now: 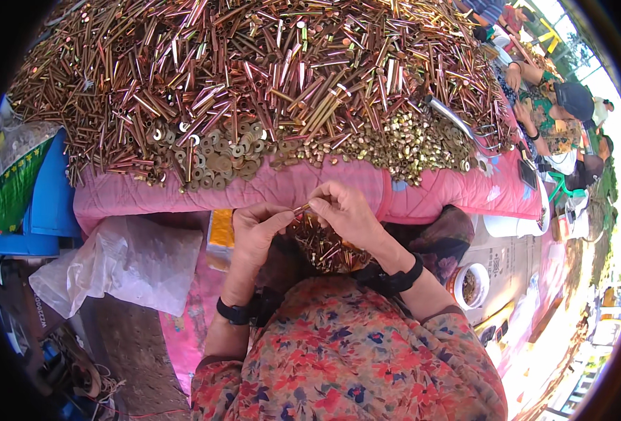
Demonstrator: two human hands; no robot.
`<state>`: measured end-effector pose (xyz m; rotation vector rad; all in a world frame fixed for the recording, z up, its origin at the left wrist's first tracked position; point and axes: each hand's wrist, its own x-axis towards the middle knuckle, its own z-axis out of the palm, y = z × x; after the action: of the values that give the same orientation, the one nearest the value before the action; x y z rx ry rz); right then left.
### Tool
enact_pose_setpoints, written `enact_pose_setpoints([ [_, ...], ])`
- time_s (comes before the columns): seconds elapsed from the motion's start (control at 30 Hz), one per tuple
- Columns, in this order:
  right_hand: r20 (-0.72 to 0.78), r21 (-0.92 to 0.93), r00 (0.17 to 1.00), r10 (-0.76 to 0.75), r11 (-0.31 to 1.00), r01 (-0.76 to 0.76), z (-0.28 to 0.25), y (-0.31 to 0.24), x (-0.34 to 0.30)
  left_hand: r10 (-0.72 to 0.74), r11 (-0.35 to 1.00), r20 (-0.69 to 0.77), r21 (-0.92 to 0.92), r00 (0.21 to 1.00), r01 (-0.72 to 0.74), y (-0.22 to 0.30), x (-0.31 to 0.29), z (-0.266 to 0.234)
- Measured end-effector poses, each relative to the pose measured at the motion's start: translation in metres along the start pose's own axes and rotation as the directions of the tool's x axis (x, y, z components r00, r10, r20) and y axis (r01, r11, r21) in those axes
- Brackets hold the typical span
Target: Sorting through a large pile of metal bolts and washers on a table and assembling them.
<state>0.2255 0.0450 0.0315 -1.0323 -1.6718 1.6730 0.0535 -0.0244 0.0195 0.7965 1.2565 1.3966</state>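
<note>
Just past the table's padded edge, my left hand (258,228) and my right hand (347,214) meet, both closed in a pinch. Between their fingertips is a short, thin brass-coloured metal bolt (301,209), each hand gripping one end; its finer details are too small to make out. Beyond my hands lie loose flat washers (219,163) and, to their right, a heap of small gold-coloured nuts (403,151). Behind these, a wide pile of coppery metal tubes (254,70) covers the table. Below my hands, more metal pieces (328,254) are gathered close to my lap.
A pink quilted cover (149,193) wraps the table edge. A clear plastic bag (138,259) hangs at left, near a blue bin (49,189). A bent metal-handled tool (451,114) lies on the pile. At right stand a white bucket (473,284) and other people (559,112).
</note>
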Motion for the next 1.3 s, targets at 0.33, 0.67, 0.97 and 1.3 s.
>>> enact_pose_setpoints([
  [0.33,0.015,-0.215,0.947,-0.321,0.924,0.317,-0.001,0.001,-0.008,-0.332,0.871,0.182,-0.319,0.926,0.375,-0.005,0.006,-0.013],
  [0.67,0.028,-0.191,0.999,-0.038,0.981,0.042,-0.001,-0.001,-0.006,-0.117,0.990,0.103,-0.062,0.988,0.124,0.000,0.002,-0.007],
  [0.97,0.074,-0.287,0.988,-0.134,0.946,0.150,-0.009,-0.001,-0.009,-0.180,0.974,0.123,-0.118,0.976,0.195,-0.003,0.004,-0.007],
  [1.3,0.118,-0.172,0.962,0.248,0.959,-0.226,-0.013,-0.006,-0.008,-0.212,0.961,0.153,-0.144,0.965,0.234,-0.010,0.003,-0.008],
])
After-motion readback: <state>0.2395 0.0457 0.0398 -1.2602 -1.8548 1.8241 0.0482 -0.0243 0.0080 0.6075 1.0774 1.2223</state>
